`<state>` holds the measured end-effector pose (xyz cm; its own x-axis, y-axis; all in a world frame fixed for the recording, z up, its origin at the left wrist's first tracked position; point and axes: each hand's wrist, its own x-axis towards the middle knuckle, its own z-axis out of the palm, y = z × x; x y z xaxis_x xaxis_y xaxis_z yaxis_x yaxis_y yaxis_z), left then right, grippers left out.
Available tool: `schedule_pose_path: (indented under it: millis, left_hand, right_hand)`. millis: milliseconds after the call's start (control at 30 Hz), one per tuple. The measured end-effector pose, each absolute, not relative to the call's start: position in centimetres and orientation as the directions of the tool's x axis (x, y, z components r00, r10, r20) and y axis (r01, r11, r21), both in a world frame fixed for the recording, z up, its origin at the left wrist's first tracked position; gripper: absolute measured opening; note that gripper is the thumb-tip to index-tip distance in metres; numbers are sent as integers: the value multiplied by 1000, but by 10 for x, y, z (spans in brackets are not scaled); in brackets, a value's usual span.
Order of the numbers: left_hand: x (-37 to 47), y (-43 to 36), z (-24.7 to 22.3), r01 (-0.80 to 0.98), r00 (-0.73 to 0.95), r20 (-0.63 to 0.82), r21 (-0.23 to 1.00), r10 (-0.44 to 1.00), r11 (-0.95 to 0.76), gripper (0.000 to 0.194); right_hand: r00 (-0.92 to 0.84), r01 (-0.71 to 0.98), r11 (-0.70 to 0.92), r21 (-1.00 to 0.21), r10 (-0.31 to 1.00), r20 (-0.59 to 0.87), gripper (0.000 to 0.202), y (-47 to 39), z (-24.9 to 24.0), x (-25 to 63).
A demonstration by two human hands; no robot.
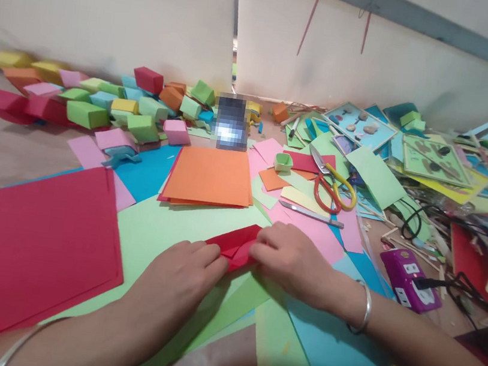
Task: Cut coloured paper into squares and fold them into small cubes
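A small red piece of folded paper is held between my two hands, over light green sheets. Its sides stand up and a flap slants across its inside. My left hand grips the left end, with thumb and fingers closed on the edge. At the right end, my right hand pinches the paper, and its fingertips partly hide that corner. Just beyond the paper lies a stack of orange sheets. Large red sheets spread out to the left of my left hand.
Several folded paper boxes line the wall at the back left. Scissors and a craft knife rest on paper scraps. A purple power strip with a black cable sits at right, near framed pictures and scattered sticks.
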<state>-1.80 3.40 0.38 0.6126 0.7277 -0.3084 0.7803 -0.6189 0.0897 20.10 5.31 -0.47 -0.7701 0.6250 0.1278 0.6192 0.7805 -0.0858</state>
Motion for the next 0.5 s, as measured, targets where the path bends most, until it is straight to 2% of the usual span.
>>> schedule_pose_path:
  millis: [67, 167, 300, 433, 500]
  left_hand:
    - [-18, 31, 4, 757, 646, -296, 121, 704, -643, 25]
    - [-18, 27, 4, 742, 662, -284, 114, 694, -661, 32]
    - [-18, 20, 1, 672, 712, -259, -19, 653, -740, 46]
    - [-21, 10, -7, 603, 769, -129, -179, 626, -778, 52]
    - [-24, 6, -10, 595, 783, -66, -209, 618, -776, 51]
  right_hand:
    - [-793, 586, 808, -62, 587, 164, 20, 42, -13, 203]
    - [-794, 599, 799, -54, 601, 96, 21, 29, -19, 205]
    - [-793, 605, 796, -22, 604, 81, 19, 19, -18, 200]
    - [-804, 591, 806, 32, 586, 101, 36, 14, -17, 196]
    - [-811, 581, 813, 38, 576, 102, 41, 12, -16, 196]
